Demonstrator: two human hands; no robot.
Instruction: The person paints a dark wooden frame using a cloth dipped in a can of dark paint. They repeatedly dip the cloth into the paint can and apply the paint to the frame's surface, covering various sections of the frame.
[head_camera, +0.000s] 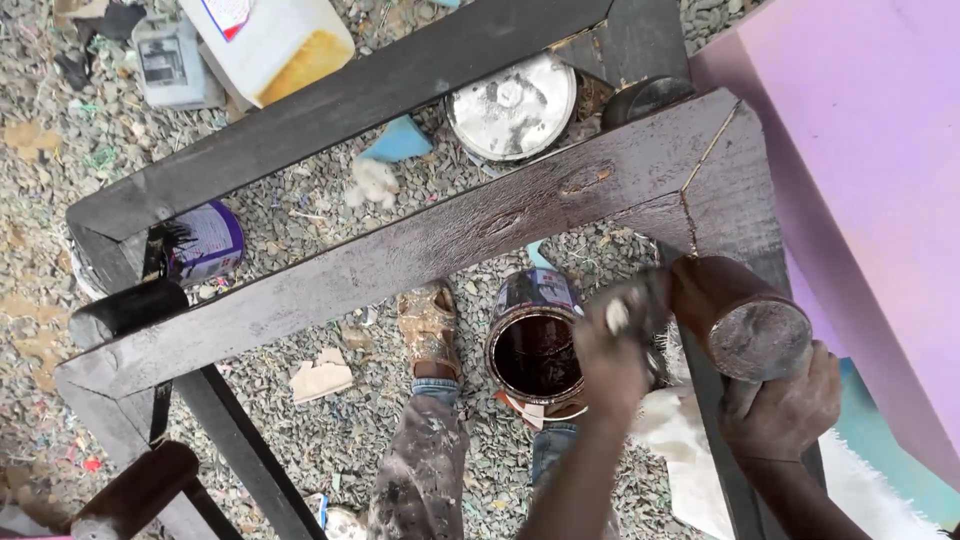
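My left hand (612, 362) is closed on a small stained rag or sponge (632, 310), blurred, pressed against the dark wooden frame (420, 250) near its right corner. A round wooden leg (745, 320) sticks up from that corner toward me, and my right hand (785, 412) grips the frame just below its cut end. The frame is coated in wet dark brown stain. An open can of dark stain (535, 350) stands on the gravel directly left of my left hand, beside my sandalled foot (430, 325).
A round metal lid (512, 105) lies beyond the frame. A second can (205, 240) lies on its side at the left. A white jerrycan (270, 40) sits at the top. A pink foam slab (870, 190) fills the right side. Scraps litter the gravel.
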